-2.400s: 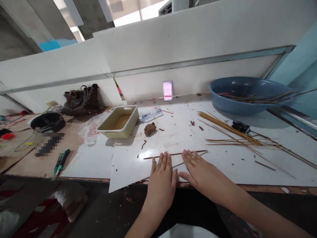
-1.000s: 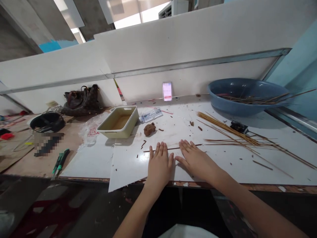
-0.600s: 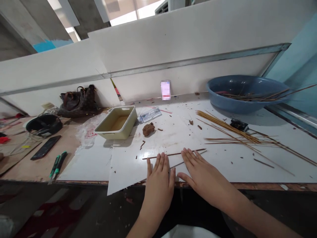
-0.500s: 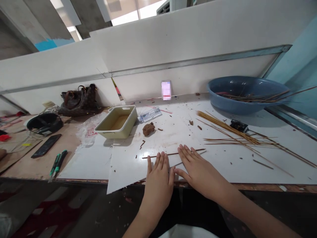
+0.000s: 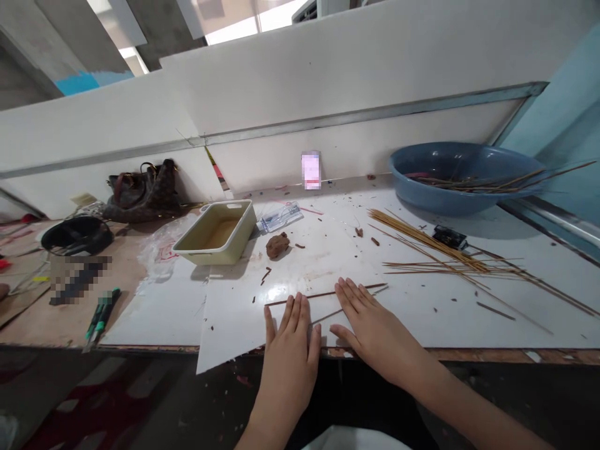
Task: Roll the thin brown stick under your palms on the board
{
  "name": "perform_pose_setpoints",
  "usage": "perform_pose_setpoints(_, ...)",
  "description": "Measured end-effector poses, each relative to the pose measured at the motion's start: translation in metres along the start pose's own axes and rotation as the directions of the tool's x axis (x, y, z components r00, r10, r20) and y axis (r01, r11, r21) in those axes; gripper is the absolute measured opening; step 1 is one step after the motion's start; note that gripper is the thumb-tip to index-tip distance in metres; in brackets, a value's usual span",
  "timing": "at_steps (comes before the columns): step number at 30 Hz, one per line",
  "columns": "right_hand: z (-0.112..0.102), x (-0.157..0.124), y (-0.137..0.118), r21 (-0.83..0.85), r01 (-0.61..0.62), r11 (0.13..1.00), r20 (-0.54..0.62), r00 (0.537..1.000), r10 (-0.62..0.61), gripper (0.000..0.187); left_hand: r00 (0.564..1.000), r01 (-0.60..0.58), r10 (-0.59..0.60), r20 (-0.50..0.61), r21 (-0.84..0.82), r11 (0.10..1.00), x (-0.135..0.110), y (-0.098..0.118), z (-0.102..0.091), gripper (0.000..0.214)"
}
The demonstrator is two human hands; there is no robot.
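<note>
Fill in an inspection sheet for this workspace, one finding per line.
Surface: white board, strewn with small brown bits.
Work items: dark brown stick; brown lump; bundled yellowish sticks.
Clutter: pale bin, crumpled plastic bag, green-and-black tool.
Hands: left hand and right hand open and flat, fingers over the dark brown stick.
Cables: thin pale cord at far left; ends unclear.
Surroundings: white partition behind; blue basin holding sticks, right; handbag, left.

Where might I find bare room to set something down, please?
Mostly bare: the white surface between the green-handled tools and yellow tray, and right of the black object, before the blue basin. Crowded: around the golden sticks, and the brown stick under the left hand and right hand.
</note>
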State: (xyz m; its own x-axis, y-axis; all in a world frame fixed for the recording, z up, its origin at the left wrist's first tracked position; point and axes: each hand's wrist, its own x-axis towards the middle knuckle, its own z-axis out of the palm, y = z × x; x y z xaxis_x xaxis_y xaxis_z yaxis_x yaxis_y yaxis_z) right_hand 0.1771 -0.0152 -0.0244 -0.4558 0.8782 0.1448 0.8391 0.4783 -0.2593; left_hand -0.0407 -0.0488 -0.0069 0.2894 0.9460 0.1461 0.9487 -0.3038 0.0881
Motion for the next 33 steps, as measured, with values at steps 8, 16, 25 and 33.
perform_pose_setpoints(8, -0.009, 0.023, 0.001, -0.011, -0.029, 1.000, 0.062, 0.998, 0.030, 0.087, 0.996, 0.086, -0.086, -0.015, 0.032, 0.996, 0.024, -0.007, -0.004, 0.056)
perform_pose_setpoints(16, 0.004, -0.008, 0.002, -0.014, 0.010, 1.000, 0.005, 1.000, -0.010, 0.083, 1.000, 0.027, -0.027, -0.003, 0.023, 0.999, -0.005, -0.014, -0.002, 0.061)
perform_pose_setpoints(25, 0.002, 0.014, 0.008, -0.019, 0.008, 1.000, -0.011, 1.000, -0.008, 0.086, 0.996, 0.086, -0.084, -0.032, 0.073, 0.994, 0.024, -0.015, 0.000, 0.060)
perform_pose_setpoints(33, 0.009, -0.007, 0.005, -0.016, 0.007, 1.000, -0.029, 1.000, -0.007, 0.085, 0.996, 0.077, -0.075, -0.043, 0.045, 0.996, 0.008, -0.020, 0.003, 0.062)
